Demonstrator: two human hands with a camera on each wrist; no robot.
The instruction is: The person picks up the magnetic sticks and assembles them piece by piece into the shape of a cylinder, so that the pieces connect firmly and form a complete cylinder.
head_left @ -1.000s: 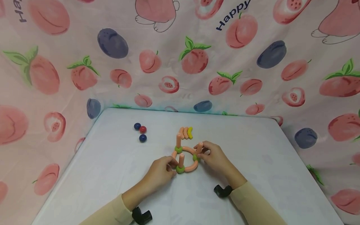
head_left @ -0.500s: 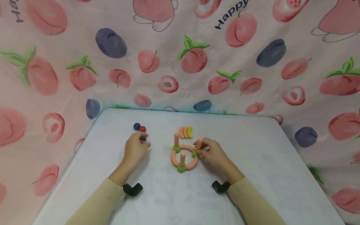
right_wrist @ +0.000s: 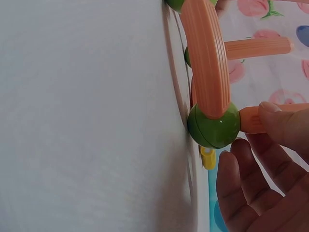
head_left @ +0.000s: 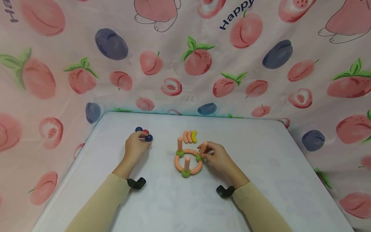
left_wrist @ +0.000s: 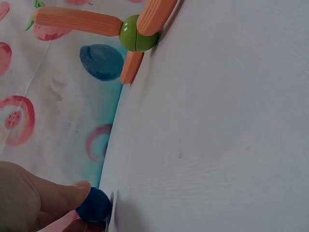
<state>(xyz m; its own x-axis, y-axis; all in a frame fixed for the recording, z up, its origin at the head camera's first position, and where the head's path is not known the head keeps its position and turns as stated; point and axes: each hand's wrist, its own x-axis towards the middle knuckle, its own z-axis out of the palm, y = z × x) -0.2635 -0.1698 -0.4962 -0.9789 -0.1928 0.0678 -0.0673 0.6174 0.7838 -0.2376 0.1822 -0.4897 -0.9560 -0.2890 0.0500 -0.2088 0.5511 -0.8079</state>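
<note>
My left hand pinches a dark blue ball between thumb and fingers at the left of the table; the left wrist view shows the thumb against this blue ball. A ring of curved orange rods joined by green balls lies mid-table, with straight orange rods standing up from the balls. At the ring's right side, my right hand grips one upright orange rod. Up close, the right thumb presses that rod, which is plugged into a green ball.
Another blue ball and a red ball lie just beyond the left hand. Behind the ring are two loose curved orange pieces and a yellow one. A fruit-printed cloth hangs behind the white table.
My left hand has left the ring, reached to the balls at the far left, and taken hold of the nearest blue one. My right hand keeps its grip on the rod; the ring shifted slightly.
</note>
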